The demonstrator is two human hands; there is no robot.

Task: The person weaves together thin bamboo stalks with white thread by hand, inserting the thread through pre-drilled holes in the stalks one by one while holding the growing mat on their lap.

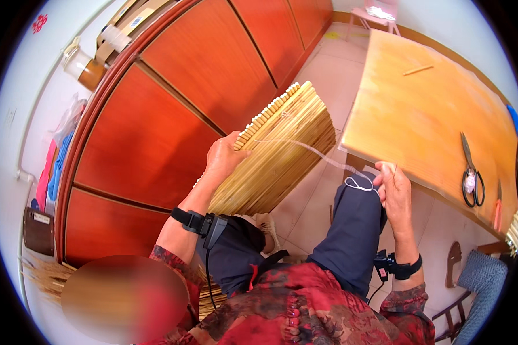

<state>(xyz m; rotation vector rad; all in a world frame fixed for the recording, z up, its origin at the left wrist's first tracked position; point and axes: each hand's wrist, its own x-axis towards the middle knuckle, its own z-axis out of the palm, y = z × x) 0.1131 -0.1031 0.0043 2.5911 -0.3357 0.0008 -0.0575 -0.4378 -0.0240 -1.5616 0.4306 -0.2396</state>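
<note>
Right now your left hand point(224, 158) holds a mat of bamboo slats point(279, 146) by its upper edge, its grip closed around the slat ends, the mat tilted up above your left knee and in front of the red cabinet doors point(155, 132). Your right hand point(394, 192) pinches a white string point(328, 156) that runs taut from the mat to your fingers, looping just over your right knee. Scissors point(471, 172) lie on the wooden counter point(420, 115), well apart from both hands
</note>
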